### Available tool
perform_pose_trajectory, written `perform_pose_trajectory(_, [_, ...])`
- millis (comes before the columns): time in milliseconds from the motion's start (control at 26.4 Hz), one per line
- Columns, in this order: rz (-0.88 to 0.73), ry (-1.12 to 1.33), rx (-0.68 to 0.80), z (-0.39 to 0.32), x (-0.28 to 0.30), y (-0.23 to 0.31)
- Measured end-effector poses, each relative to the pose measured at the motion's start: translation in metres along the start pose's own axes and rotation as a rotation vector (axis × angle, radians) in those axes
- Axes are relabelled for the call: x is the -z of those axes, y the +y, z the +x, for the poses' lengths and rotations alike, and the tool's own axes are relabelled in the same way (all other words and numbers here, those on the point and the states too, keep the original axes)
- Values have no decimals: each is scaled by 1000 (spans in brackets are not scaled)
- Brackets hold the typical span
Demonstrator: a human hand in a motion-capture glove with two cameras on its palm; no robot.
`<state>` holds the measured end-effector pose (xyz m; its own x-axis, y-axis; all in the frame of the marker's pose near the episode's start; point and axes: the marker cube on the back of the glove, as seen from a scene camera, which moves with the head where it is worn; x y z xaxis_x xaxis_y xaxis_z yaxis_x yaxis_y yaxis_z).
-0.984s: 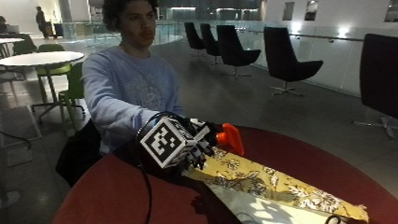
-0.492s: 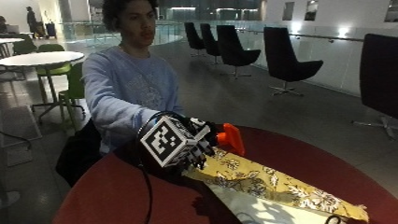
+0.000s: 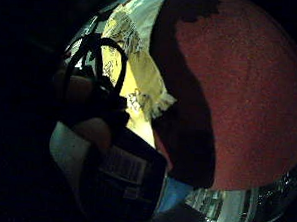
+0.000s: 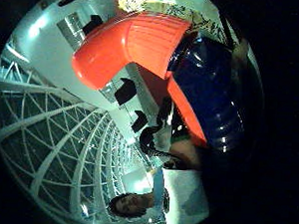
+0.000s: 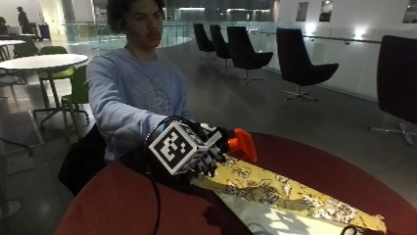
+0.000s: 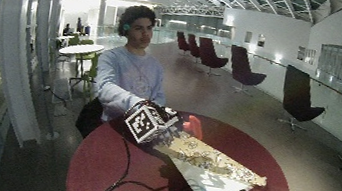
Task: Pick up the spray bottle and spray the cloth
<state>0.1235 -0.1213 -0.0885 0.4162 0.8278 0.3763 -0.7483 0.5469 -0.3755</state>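
Right hand point(image 5: 207, 152), gloved, has its grip wrapped round the spray bottle point(image 4: 210, 99), held up above the surface point(image 5: 326, 171) near the edge on the person's side. The orange nozzle head point(image 5: 242, 144) projects past the fingers, over the near end of the cloth point(image 5: 287, 193). Whether a finger sits on the trigger is not clear. Recommended: tilt the nozzle down at the cloth, then squeeze steadily, bottle kept upright.

Spray bottle point(image 5: 240, 144) body hidden behind hands point(image 5: 210, 151); cloth point(image 5: 287, 196) end cut off.
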Motion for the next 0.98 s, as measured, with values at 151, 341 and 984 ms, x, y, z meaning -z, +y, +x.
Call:
perform_pose_trajectory(151, [0, 2, 9, 0, -4, 0])
perform_pose_trajectory(341, [17, -93, 123, -12, -11, 1])
perform_pose_trajectory(984, [-2, -384, 909, -117, -204, 16])
